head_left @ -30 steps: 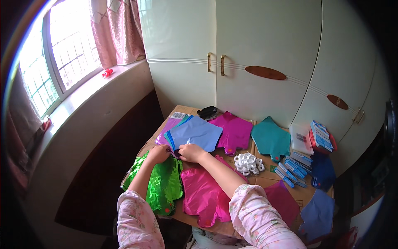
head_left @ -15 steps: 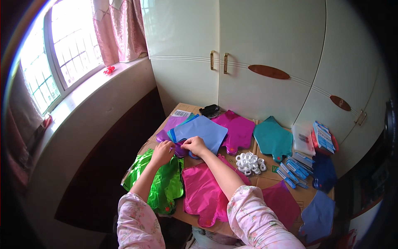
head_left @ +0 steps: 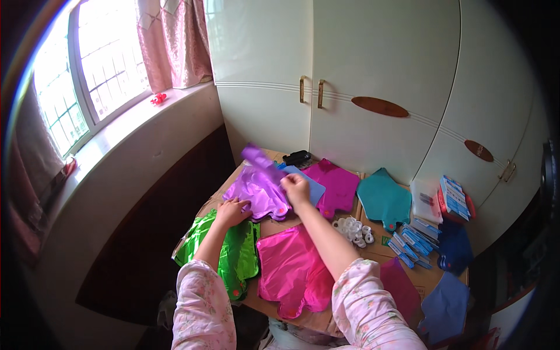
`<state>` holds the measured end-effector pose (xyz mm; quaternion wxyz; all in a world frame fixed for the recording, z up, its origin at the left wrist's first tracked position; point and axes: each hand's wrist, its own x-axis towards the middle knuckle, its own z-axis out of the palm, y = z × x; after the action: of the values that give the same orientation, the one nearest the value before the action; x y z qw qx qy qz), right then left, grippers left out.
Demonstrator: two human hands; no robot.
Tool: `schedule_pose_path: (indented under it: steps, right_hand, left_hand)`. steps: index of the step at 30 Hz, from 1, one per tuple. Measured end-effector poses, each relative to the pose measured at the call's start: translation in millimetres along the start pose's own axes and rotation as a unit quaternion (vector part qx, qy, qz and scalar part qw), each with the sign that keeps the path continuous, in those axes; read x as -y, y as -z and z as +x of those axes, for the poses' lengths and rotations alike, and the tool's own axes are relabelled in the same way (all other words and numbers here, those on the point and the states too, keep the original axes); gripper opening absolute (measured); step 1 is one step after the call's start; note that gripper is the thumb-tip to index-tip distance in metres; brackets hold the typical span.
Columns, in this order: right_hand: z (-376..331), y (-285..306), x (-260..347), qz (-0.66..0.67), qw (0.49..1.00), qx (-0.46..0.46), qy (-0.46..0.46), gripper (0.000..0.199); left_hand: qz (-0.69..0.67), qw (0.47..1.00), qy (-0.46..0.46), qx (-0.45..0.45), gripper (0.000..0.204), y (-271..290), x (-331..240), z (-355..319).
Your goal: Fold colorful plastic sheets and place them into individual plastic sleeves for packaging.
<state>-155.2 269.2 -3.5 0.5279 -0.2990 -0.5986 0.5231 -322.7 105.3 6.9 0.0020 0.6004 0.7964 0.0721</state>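
Observation:
My right hand (head_left: 296, 189) is shut on a purple foil balloon (head_left: 260, 184) and lifts its upper edge off the pile. The balloon's neck sticks up toward the cabinet. My left hand (head_left: 231, 211) lies flat on the lower left part of the same purple pile. Under the purple sheet a light blue foil balloon (head_left: 307, 184) peeks out on the right. Near my left arm lies a green foil balloon (head_left: 238, 255). A bright pink one (head_left: 290, 269) lies under my right forearm.
The cardboard-covered table (head_left: 389, 252) also holds a magenta balloon (head_left: 335, 184), a teal one (head_left: 383, 199), white tape rolls (head_left: 352, 228), blue packets (head_left: 412, 241), dark blue balloons (head_left: 447, 303) and a small black object (head_left: 297, 157). White cabinets (head_left: 373, 76) stand behind, a window (head_left: 81, 76) at left.
The blue balloon that lay on top is now mostly covered. My right hand has pulled a purple balloon up over it, and my left hand has slid down onto the pile.

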Motion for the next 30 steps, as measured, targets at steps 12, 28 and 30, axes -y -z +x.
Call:
schedule_pose_path:
  steps: [12,28,30]
  right_hand:
    - [-35,16,194,-0.392,0.681,0.112,0.608,0.011]
    - [-276,-82,97,-0.438,0.644,0.385,0.496,0.009]
    - [-287,-88,102,-0.465,0.641,0.426,0.437,0.015]
  left_hand:
    - [-0.097,0.994,-0.007,-0.043,0.048,24,21,-33]
    - [-0.638,0.526,-0.557,-0.077,0.011,292,-165,-364]
    - [-0.650,0.487,-0.580,-0.060,0.011,292,-166,-373]
